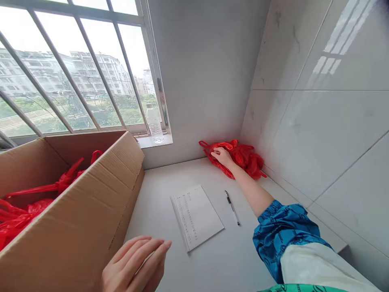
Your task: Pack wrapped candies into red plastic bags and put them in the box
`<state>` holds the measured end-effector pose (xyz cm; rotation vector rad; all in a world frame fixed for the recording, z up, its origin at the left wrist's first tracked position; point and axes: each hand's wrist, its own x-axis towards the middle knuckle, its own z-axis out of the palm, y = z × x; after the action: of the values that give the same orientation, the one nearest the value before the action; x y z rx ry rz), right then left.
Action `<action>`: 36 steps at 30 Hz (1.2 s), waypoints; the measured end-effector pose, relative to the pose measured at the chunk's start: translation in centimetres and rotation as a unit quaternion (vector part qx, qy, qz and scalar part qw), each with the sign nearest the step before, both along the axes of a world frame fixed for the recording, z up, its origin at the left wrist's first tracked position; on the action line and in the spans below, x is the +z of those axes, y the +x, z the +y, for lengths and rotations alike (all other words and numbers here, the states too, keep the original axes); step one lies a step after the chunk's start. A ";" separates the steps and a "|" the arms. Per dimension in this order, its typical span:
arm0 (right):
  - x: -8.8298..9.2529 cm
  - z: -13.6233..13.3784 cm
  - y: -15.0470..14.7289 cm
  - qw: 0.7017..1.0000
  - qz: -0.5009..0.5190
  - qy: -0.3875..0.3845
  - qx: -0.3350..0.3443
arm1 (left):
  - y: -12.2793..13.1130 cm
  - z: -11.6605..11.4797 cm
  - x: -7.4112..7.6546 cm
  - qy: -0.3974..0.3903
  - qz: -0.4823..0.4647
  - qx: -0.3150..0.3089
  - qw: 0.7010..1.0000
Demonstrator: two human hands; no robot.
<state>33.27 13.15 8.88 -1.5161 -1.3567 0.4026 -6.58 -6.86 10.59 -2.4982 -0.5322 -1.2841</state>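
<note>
At the far end of the white tabletop, my right hand (222,156) reaches into a heap of red plastic bags (243,156), fingers curled onto the thin film of one bag. A loop handle sticks out of the heap to its left. My left hand (136,263) hovers low in front, beside the cardboard box, with its fingers stretched out and nothing in them. Between the two hands lies a notebook (199,217) with rows of handwriting on its left part. A capped pen (232,207) rests to the right of it.
On the left stands a large open cardboard box (75,211) with knotted red plastic bags (33,207) inside. A clear bottle (154,123) stands on the windowsill by the barred window. A grey wall closes off the back, and marbled tiles (328,134) line the right side.
</note>
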 end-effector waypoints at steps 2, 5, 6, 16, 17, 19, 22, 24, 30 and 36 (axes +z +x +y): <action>0.9 -1.3 -1.3 0.998 0.005 0.035 0.048 | 1.0 1.4 -0.6 -0.031 -0.009 -0.014 0.999; 0.6 -4.5 -3.2 0.985 0.047 0.094 0.137 | 1.8 2.9 -1.5 -0.096 -0.064 0.002 0.993; 0.0 -5.8 -3.7 0.978 0.068 0.097 0.171 | 1.9 3.2 -1.8 -0.118 -0.082 0.009 0.990; -7.6 -13.7 -6.9 0.992 -0.055 -0.009 0.117 | 5.3 8.0 -5.0 -0.353 -0.158 0.105 0.916; -7.7 -13.6 -7.3 0.995 -0.062 0.001 0.083 | 6.1 9.1 -5.5 -0.360 -0.147 0.114 0.914; -8.0 -13.3 -8.3 0.994 -0.095 -0.003 0.048 | 7.7 11.3 -6.7 -0.387 -0.096 0.132 0.907; -8.9 -12.5 -9.1 0.988 -0.134 -0.045 0.059 | 9.5 13.6 -8.2 -0.432 -0.022 0.136 0.891; -9.6 -12.2 -8.8 0.988 -0.122 -0.057 0.078 | 9.6 13.9 -8.7 -0.437 -0.018 0.142 0.888; -9.4 -13.7 -6.0 0.987 -0.059 -0.011 0.147 | 6.2 10.9 -6.5 -0.429 -0.019 0.160 0.889; -6.0 -15.7 -7.1 0.982 -0.158 0.012 0.103 | 5.6 8.9 -3.3 -0.444 0.012 0.167 0.880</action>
<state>26.20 -2.55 2.90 -1.4659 -1.7705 0.2797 -0.99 2.02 7.27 -2.8518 -1.7963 -0.9858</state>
